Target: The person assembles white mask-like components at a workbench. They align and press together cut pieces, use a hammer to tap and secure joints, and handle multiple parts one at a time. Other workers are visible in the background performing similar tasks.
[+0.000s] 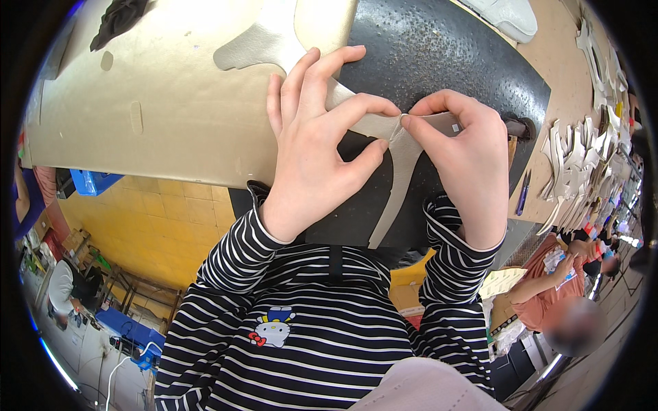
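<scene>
Item one, far left: the pale beige sheet (157,103) is lying flat across the tabletop (555,89), and a dark cloth (118,19) is sitting at its far corner, well apart from my hands.

Item two: my left hand (319,147) is resting over the near edge of the black textured mat (445,55). I am pinching thumb and forefinger shut on the beige cut leather piece (396,171), with the other fingers spread across its upper arm, which seems to be keeping it flat on the mat.

Item three, centre: the leather piece is lying on the mat, one arm running up toward the sheet and a long narrow tail trailing down off the mat's near edge. Both grips are meeting at its junction, where a small fold is standing up.

Item four: my right hand (462,161) is nipping the same fold from the other side, fingertips closed on the leather and touching the left ones, so that the crease is being held from both sides.

Item five, right: a blue pen-like tool (524,192) is lying beside my right wrist. Beyond it, a stack of pale cut pieces (579,164) is fanning along the tabletop's edge.

Item six, lower right: another person in a salmon-coloured top (548,294) is working apart from me.
</scene>
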Demonstrator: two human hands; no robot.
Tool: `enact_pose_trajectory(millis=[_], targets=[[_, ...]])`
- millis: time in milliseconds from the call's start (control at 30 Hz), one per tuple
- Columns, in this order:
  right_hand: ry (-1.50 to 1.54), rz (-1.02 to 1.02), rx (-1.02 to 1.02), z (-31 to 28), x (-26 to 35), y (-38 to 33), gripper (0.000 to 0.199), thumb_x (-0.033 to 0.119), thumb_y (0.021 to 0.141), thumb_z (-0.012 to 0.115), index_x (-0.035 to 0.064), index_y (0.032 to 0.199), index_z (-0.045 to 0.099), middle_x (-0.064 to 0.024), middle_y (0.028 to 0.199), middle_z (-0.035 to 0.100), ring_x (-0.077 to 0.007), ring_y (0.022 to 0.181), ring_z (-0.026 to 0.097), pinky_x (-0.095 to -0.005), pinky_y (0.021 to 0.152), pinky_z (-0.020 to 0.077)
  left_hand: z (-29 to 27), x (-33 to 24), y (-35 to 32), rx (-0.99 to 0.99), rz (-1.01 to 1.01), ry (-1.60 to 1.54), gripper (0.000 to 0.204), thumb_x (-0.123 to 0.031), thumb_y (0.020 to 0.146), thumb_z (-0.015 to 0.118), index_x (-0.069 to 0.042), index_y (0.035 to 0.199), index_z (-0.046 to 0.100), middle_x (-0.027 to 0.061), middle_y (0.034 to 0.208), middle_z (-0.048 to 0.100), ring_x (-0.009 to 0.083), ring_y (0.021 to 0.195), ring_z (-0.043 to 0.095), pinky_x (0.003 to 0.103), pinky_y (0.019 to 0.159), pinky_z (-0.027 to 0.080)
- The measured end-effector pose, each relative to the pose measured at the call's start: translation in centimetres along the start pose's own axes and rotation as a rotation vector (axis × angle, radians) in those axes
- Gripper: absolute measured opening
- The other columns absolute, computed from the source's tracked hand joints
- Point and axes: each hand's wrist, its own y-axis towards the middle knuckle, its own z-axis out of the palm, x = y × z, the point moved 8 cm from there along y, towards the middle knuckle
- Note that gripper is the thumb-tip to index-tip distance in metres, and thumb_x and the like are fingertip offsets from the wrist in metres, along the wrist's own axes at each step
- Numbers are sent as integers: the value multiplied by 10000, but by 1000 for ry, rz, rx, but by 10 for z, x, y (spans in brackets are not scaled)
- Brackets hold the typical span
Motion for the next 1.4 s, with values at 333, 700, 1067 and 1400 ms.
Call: enact_pose_trajectory(millis=[333, 700, 1067, 1400], targets=[[-66, -38, -5, 1, 5, -1, 157, 118, 817, 740, -23, 882, 720, -62, 747, 674, -108, 679, 587, -273, 655, 459, 1, -1, 1, -60, -35, -2, 250, -174, 740, 807, -209, 985, 769, 58, 1542, 442, 334, 1482, 289, 531, 1212, 116], [19, -15, -2, 2, 2, -2, 130, 162, 811, 740, 38, 848, 736, -136, 819, 701, -322, 841, 647, -430, 785, 509, 2, 2, 1, -127, -17, -58, 205, -194, 723, 758, -240, 922, 766, 19, 1518, 480, 402, 1499, 253, 650, 1208, 35], [9, -27, -13, 1, 3, -3, 142, 176, 812, 733, 39, 850, 738, -141, 788, 685, -323, 840, 639, -431, 806, 504, 3, 1, 1, -101, 6, -8, 259, -168, 721, 785, -216, 975, 772, 51, 1540, 452, 327, 1503, 291, 594, 1217, 64], [-168, -200, -179, -7, 15, -9, 167, 107, 767, 773, 52, 918, 731, -112, 899, 655, -307, 918, 610, -406, 860, 489, 4, 2, 0, -113, 3, 20, 226, -255, 752, 845, -222, 962, 768, 44, 1539, 450, 322, 1497, 299, 612, 1205, 69]])
